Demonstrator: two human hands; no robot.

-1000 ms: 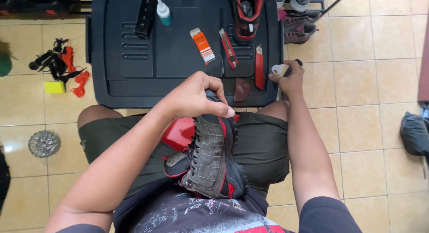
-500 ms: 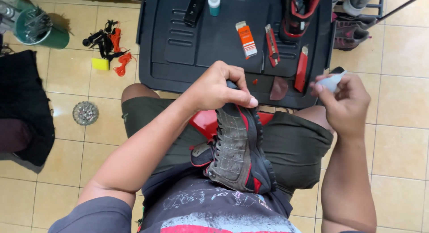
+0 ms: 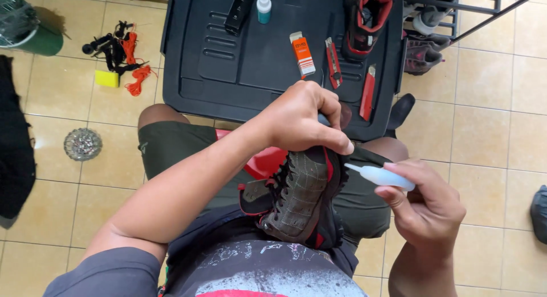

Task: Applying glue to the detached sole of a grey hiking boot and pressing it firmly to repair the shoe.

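1. The shoe (image 3: 302, 197) stands upright on the person's lap, toe end up, just below the near edge of the black tray (image 3: 194, 86).
2. The left hand (image 3: 299, 120) is closed over the top of the shoe, fingers pinching its toe edge.
3. The right hand (image 3: 424, 208), right of the shoe, grips a small glue bottle (image 3: 379, 174), its nozzle touching the shoe's upper right edge.
4. Bare tiled floor (image 3: 496, 126) lies open right of the shoe.
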